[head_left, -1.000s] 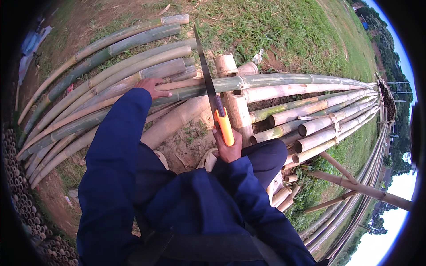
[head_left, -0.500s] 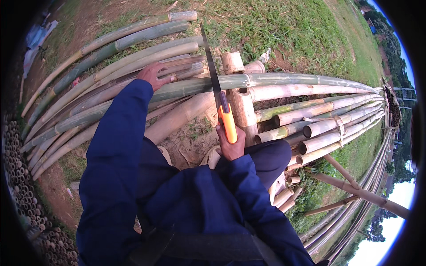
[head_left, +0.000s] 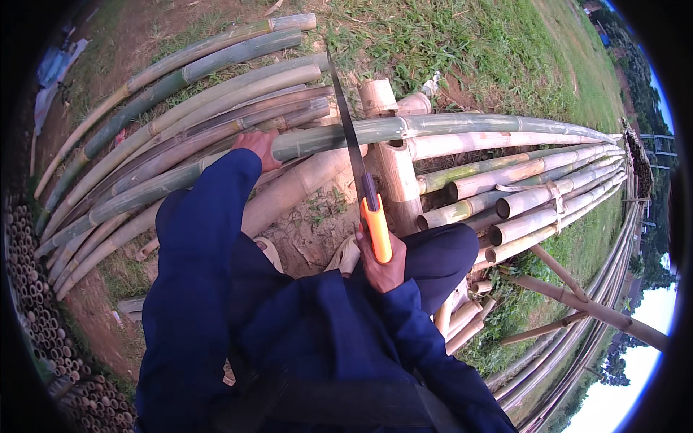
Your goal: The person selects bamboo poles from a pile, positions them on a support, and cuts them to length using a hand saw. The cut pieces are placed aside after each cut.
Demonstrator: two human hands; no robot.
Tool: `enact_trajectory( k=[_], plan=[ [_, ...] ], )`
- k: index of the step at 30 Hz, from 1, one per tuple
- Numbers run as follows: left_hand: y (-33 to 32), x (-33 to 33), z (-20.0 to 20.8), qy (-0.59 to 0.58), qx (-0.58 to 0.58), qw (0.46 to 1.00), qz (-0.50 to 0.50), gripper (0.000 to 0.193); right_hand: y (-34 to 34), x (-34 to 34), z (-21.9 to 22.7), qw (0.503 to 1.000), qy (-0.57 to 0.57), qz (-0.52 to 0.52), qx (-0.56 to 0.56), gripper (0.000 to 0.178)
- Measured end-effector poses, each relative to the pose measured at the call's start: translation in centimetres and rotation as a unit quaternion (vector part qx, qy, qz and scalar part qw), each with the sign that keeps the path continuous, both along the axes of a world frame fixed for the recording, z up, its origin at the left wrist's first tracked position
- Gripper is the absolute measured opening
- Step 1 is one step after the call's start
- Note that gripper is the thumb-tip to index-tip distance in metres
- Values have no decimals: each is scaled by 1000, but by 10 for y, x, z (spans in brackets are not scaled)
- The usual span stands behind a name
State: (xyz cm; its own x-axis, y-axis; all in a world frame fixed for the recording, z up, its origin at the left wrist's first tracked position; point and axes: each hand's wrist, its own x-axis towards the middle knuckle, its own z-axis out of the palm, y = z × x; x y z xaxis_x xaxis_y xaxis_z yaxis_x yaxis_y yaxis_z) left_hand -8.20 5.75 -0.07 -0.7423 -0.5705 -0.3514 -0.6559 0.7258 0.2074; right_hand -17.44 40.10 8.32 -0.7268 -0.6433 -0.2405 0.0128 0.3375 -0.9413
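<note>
Left hand (head_left: 258, 146) clasps green bamboo pole (head_left: 328, 138), thumb side toward saw. Right hand (head_left: 385, 265) grips saw (head_left: 356, 155) by its orange handle; dark blade crosses over pole in view, contact unclear. Pole runs just past the upper end of short bamboo post (head_left: 398, 184), can't tell if touching. More poles (head_left: 216, 94) lie left, stacked poles (head_left: 505, 175) right. Grass (head_left: 462, 50) beyond.
</note>
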Motion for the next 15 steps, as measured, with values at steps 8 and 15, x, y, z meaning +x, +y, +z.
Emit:
enact_trajectory(
  k=[8, 15],
  plan=[
    [3, -5, 2, -13, 19, 1000, 2, 68, 11, -5, 8, 1000, -7, -9, 27, 18],
    [2, -9, 15, -21, 20, 1000, 4, 70, -3, -11, -22, 999, 20, -11, -30, 16]
  ],
)
